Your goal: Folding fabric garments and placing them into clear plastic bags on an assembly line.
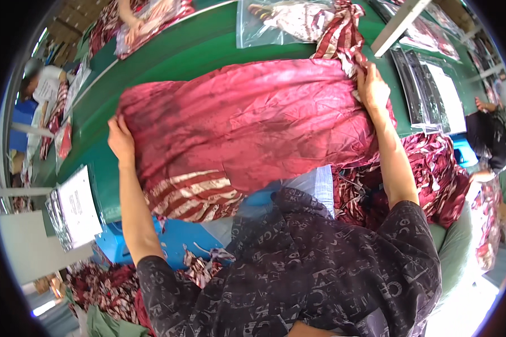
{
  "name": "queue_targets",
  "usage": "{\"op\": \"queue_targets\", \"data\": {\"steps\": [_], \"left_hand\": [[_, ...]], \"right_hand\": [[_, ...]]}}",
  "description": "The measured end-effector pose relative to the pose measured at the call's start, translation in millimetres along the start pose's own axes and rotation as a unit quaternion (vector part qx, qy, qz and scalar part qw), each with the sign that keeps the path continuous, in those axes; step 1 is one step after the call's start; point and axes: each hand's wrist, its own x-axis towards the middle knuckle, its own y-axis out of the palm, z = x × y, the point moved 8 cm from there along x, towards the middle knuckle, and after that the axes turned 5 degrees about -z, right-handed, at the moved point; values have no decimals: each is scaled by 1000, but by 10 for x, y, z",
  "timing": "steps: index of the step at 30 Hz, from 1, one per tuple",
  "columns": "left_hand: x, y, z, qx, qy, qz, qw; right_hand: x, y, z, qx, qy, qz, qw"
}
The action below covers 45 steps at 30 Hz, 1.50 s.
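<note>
A wide red garment (247,118) of shiny, creased fabric is stretched out in front of me over the green table (93,140). Its lower left corner is folded over and shows red and cream stripes. At the garment's left edge my left hand (121,139) is closed on the cloth. My right hand (373,87) pinches the upper right corner, where a striped strip of cloth (342,31) runs away across the table. Whether that strip belongs to the garment I cannot tell. The near edge of the garment hangs over the table's front, close to my body.
Clear-bagged clothing (289,22) lies beyond the garment. Black packets (413,90) are at the right; a sheet-topped packet (76,208) is at the left. Heaps of patterned clothes (427,174) sit beside me. A white post (399,27) rises far right. Other people's hands (134,28) work opposite.
</note>
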Motion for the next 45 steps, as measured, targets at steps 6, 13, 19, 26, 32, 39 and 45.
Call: {"op": "queue_targets", "data": {"steps": [6,13,19,26,32,39,45], "left_hand": [[-246,208,-413,-49,83,40,995],[-60,323,-676,-163,169,166,958],[-491,704,-477,-37,80,233,968],[-816,419,-415,-28,56,212,975],[-470,22,-740,-89,61,181,978],[-569,192,-1428,-164,99,273,943],[-695,322,-997,-40,96,291,951]], "right_hand": [[-182,-459,-86,14,-62,-109,992],[-374,-465,620,-14,-381,54,923],[-282,-468,282,-76,-296,171,937],[-304,-394,-49,71,-203,404,889],[791,-235,122,137,-86,268,950],[2050,799,-175,54,54,33,997],[2103,597,-10,155,166,22,974]]}}
